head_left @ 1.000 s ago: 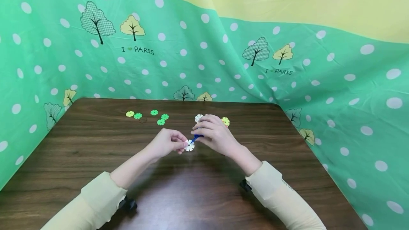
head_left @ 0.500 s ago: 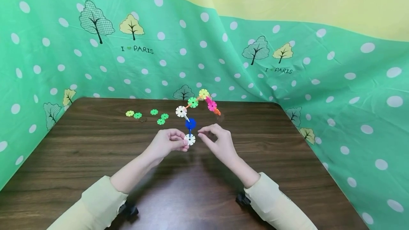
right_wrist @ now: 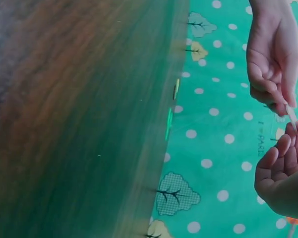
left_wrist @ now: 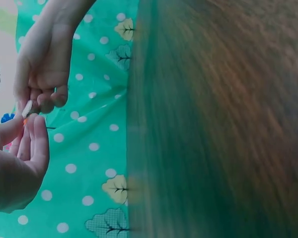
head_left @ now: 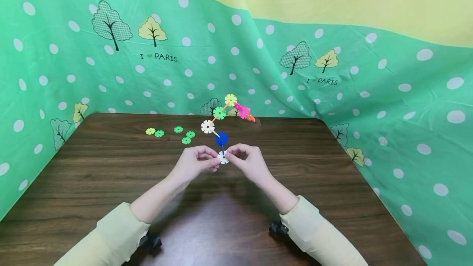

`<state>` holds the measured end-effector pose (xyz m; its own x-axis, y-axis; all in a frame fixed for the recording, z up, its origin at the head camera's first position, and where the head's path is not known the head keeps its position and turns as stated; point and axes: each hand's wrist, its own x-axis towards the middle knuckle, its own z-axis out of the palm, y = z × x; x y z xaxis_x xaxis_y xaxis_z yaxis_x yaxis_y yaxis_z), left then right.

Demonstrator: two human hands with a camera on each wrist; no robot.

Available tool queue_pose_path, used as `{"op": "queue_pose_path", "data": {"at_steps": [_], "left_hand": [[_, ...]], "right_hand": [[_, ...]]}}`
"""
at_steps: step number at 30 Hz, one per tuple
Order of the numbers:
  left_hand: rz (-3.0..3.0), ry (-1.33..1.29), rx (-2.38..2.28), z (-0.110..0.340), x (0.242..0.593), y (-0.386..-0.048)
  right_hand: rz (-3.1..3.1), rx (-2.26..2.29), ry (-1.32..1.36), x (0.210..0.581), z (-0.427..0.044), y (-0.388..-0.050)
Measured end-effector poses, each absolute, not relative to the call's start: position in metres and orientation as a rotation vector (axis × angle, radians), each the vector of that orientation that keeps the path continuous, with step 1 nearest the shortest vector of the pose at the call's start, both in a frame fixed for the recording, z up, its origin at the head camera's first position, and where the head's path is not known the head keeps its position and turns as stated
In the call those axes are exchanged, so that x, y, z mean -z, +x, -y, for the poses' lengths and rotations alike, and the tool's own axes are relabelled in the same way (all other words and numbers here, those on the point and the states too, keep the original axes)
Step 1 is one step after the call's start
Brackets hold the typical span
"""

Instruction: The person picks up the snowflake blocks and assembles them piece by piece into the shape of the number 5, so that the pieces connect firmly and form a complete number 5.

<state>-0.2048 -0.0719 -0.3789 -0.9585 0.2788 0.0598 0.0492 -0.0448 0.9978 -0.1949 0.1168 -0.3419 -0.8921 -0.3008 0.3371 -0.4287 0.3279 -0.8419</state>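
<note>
My left hand (head_left: 194,162) pinches the left edge of a white notched plastic disc (head_left: 223,158) between thumb and fingers. From the other side, my right hand (head_left: 252,164) pinches the same disc; in the right wrist view the white disc (right_wrist: 291,117) shows nearly edge-on between both hands. Slotted into its top is a blue disc (head_left: 221,139). A linked chain rises from there through another white disc (head_left: 207,127), a green disc (head_left: 219,113) and a yellow disc (head_left: 230,100), then bends down through pink discs (head_left: 243,112) to an orange end disc (head_left: 251,118).
Loose on the brown wooden table (head_left: 111,167), left of the chain, lie a yellow disc (head_left: 150,131) and several green discs (head_left: 178,129). Behind the table hangs a green polka-dot cloth (head_left: 236,65).
My right hand let go of the chain's blue part, drew back right, then took hold of the white disc's right edge. The chain now stands higher, and the left hand keeps its pinch.
</note>
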Motion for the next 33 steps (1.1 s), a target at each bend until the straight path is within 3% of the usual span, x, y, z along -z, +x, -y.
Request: {"op": "queue_pose_path", "data": {"at_steps": [11, 18, 22, 33], "left_hand": [[-2.762, 0.791, -1.856, 0.090, 0.353, -0.205], [-3.067, 1.432, -1.576, 0.088, 0.341, -0.215], [-3.101, 1.649, -1.424, 0.087, 0.340, -0.221], [-3.203, 1.499, -1.450, 0.118, 0.352, -0.226]], "right_hand": [[2.555, -1.594, 0.669, 0.333, -0.129, -0.201], [2.572, -1.627, 0.729, 0.355, -0.138, -0.219], [2.570, -1.618, 0.766, 0.364, -0.141, -0.226], [2.551, -1.532, 0.726, 0.365, -0.153, -0.233]]}}
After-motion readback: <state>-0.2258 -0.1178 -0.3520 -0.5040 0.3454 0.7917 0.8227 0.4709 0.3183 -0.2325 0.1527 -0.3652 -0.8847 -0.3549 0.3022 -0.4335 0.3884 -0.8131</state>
